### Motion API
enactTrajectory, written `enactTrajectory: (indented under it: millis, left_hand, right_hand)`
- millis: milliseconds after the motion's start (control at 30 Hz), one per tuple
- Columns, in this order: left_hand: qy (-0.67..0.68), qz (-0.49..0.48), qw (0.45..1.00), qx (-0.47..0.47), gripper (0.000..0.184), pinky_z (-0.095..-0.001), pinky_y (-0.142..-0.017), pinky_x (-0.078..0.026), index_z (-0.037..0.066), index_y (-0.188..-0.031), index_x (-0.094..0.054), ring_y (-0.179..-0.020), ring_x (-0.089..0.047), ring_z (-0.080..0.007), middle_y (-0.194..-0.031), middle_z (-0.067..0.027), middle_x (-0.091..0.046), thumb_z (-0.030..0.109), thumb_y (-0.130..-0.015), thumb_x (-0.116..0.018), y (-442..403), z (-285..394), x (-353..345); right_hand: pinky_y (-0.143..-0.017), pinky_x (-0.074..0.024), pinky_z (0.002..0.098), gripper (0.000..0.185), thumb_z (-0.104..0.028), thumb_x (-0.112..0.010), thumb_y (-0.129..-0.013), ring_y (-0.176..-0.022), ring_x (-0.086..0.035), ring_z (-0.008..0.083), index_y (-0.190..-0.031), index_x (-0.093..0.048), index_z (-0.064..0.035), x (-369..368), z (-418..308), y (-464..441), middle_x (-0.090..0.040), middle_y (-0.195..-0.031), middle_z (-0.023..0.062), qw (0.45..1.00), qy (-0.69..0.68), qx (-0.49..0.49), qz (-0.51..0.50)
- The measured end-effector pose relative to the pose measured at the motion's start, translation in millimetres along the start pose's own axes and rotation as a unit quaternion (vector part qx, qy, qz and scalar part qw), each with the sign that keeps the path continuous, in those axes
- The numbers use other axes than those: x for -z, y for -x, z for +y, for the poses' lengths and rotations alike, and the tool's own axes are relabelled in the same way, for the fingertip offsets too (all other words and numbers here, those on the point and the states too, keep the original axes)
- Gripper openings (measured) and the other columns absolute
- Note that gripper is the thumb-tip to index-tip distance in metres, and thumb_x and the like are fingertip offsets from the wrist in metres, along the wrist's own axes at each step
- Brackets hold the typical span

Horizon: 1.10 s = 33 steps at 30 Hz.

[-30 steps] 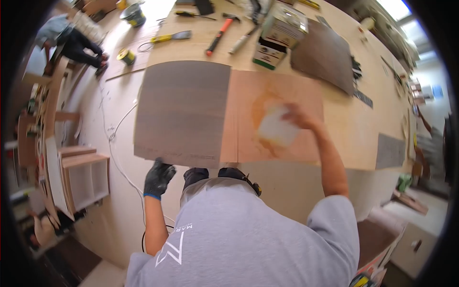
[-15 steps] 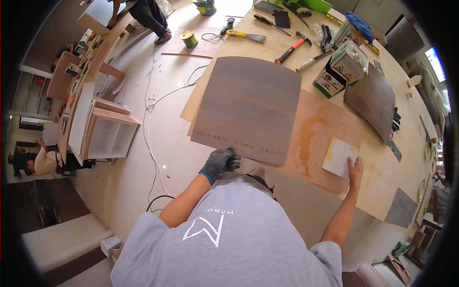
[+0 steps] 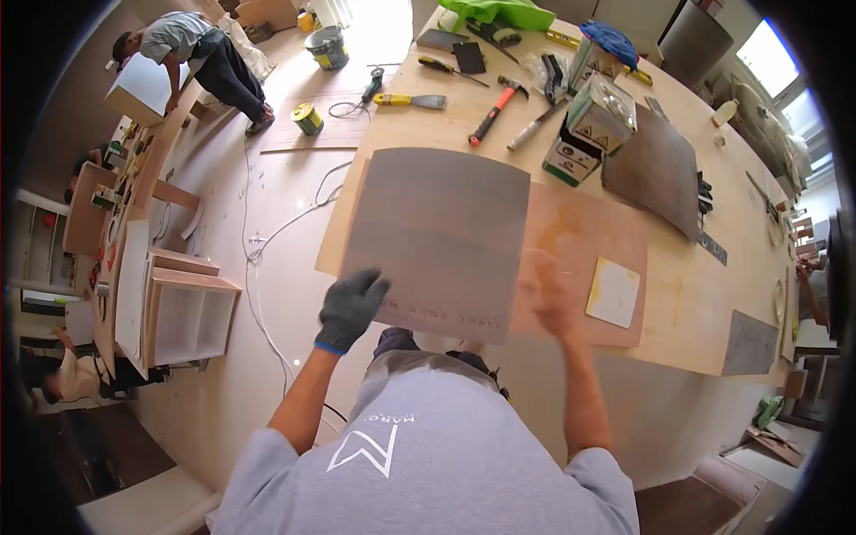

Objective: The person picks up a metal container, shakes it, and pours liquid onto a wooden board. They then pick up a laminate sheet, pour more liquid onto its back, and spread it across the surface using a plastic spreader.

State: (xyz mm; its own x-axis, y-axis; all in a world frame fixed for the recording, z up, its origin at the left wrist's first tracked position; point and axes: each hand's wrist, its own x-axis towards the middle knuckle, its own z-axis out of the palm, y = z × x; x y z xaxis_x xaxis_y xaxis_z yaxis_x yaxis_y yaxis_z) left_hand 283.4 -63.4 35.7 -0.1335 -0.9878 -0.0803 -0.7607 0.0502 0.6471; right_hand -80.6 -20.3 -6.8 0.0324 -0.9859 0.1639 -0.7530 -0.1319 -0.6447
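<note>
A large grey laminate sheet [image 3: 437, 232], with printed lettering along its near edge, lies at the front of the wooden worktable, overhanging the edge nearest me. My left hand [image 3: 348, 308], in a dark glove with a blue cuff, is closed at the sheet's near left corner, its fingers over the edge. Bare and smeared by motion, my right hand [image 3: 550, 294] is beside the sheet's right edge; its fingers cannot be made out. To its right, a small white square pad [image 3: 613, 292] with yellow stains rests on an orange-brown board [image 3: 580, 232].
On the worktable [image 3: 687, 312] are a hammer [image 3: 497, 111], a yellow-handled scraper [image 3: 410, 101], a metal can [image 3: 602, 116] and a curved dark sheet [image 3: 655, 174]. Cables [image 3: 259, 245] trail across the floor at left. A person [image 3: 192, 62] bends over a bench there.
My right hand has let go of the white pad and moved left to the grey sheet. My left hand has moved up to the sheet's left corner. The sheet has turned slightly.
</note>
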Motion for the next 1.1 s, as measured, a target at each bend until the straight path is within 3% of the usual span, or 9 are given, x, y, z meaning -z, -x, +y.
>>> enactTrajectory:
  millis: [100, 233, 500, 700, 800, 900, 1000, 1033, 1100]
  left_hand:
    - [-0.171, 0.092, 0.946, -0.259, 0.055, -0.0550, -0.104, -0.038, 0.013, -0.131, -0.059, -0.125, -0.050, -0.0397, -0.136, -0.0196, -0.054, 0.043, -0.086, -0.064, -56.3, -6.4, -28.3]
    - [-0.247, 0.004, 0.939, -0.241, 0.062, -0.0644, -0.112, -0.019, 0.015, -0.140, -0.052, -0.136, -0.038, -0.0420, -0.147, -0.0198, -0.043, 0.045, -0.087, -0.060, -74.6, -74.7, -62.1]
    - [-0.172, -0.017, 0.956, -0.238, 0.062, -0.0641, -0.112, -0.019, 0.015, -0.136, -0.055, -0.136, -0.036, -0.0396, -0.145, -0.0197, -0.044, 0.042, -0.081, -0.065, -80.7, -78.6, -48.3]
    - [-0.066, -0.060, 0.939, -0.331, 0.050, -0.0484, -0.106, -0.040, 0.010, -0.128, -0.061, -0.121, -0.055, -0.0373, -0.130, -0.0190, -0.058, 0.030, -0.083, -0.069, -108.3, -102.3, -11.8]
    - [0.148, -0.053, 0.957, -0.243, 0.041, -0.0407, -0.097, -0.049, 0.004, -0.124, -0.063, -0.109, -0.064, -0.0339, -0.119, -0.0193, -0.065, 0.028, -0.090, -0.066, -124.5, -131.0, 10.7]
    - [0.299, 0.025, 0.954, -0.002, 0.050, -0.0394, -0.091, -0.053, -0.003, -0.128, -0.059, -0.105, -0.067, -0.0303, -0.117, -0.0236, -0.066, 0.033, -0.094, -0.063, -138.7, -137.8, 49.0]
    - [0.127, -0.043, 0.990, 0.051, 0.059, -0.0392, -0.090, -0.053, -0.005, -0.133, -0.054, -0.110, -0.064, -0.0336, -0.119, -0.0276, -0.064, 0.032, -0.089, -0.069, -165.0, -124.1, 69.8]
    - [0.006, 0.037, 0.999, -0.033, 0.051, -0.0351, -0.074, -0.055, 0.000, -0.128, -0.060, -0.091, -0.069, -0.0267, -0.105, -0.0198, -0.069, 0.029, -0.087, -0.070, -186.6, -157.7, 27.8]
    - [0.282, -0.112, 0.950, 0.072, 0.045, -0.0298, -0.059, -0.049, 0.002, -0.125, -0.060, -0.073, -0.062, -0.0171, -0.091, -0.0106, -0.067, 0.024, -0.088, -0.069, -192.5, -156.6, 53.1]
  right_hand:
    - [-0.115, -0.0253, 0.0561, 0.063, -0.037, -0.065, -0.091, -0.144, -0.027, 0.0380, -0.147, -0.043, -0.0193, -73.3, -67.1, -44.9, -0.033, -0.156, 0.0132, 0.985, 0.152, 0.041, -0.069]
    - [-0.115, -0.0230, 0.0578, 0.068, -0.047, -0.060, -0.091, -0.148, -0.018, 0.0364, -0.150, -0.038, -0.0212, -146.7, -79.3, -65.9, -0.026, -0.159, 0.0104, 0.959, 0.218, 0.020, -0.178]
    - [-0.115, -0.0170, 0.0626, 0.089, -0.056, -0.064, -0.085, -0.148, -0.010, 0.0435, -0.154, -0.028, -0.0129, -139.1, -124.4, -40.2, -0.015, -0.161, 0.0205, 0.934, 0.224, 0.035, -0.276]
    - [-0.113, -0.0263, 0.0591, 0.064, -0.024, -0.060, -0.089, -0.145, -0.024, 0.0412, -0.148, -0.039, -0.0110, -166.9, -139.5, 20.1, -0.030, -0.157, 0.0170, 0.893, 0.358, 0.156, -0.222]
    - [-0.111, -0.0321, 0.0573, 0.055, -0.012, -0.057, -0.088, -0.141, -0.034, 0.0393, -0.142, -0.048, -0.0090, -144.8, -165.2, 19.2, -0.041, -0.150, 0.0163, 0.925, 0.283, 0.161, -0.196]
    - [-0.110, -0.0341, 0.0564, 0.046, -0.012, -0.058, -0.089, -0.135, -0.045, 0.0368, -0.135, -0.056, -0.0073, -108.1, -196.0, 10.6, -0.052, -0.141, 0.0155, 0.921, 0.300, 0.220, -0.114]
    - [-0.110, -0.0352, 0.0557, 0.040, -0.013, -0.059, -0.090, -0.129, -0.052, 0.0354, -0.129, -0.061, -0.0074, -86.2, -216.4, 6.6, -0.060, -0.133, 0.0134, 0.917, 0.289, 0.266, -0.069]
    - [-0.111, -0.0352, 0.0528, 0.038, -0.013, -0.061, -0.090, -0.125, -0.056, 0.0316, -0.127, -0.062, -0.0073, -79.5, -227.7, 5.4, -0.063, -0.129, 0.0118, 0.914, 0.295, 0.276, -0.046]
    - [-0.108, -0.0402, 0.0488, 0.036, -0.010, -0.059, -0.091, -0.123, -0.058, 0.0294, -0.127, -0.062, -0.0075, -56.1, -242.0, 6.0, -0.064, -0.127, 0.0110, 0.918, 0.290, 0.270, -0.008]
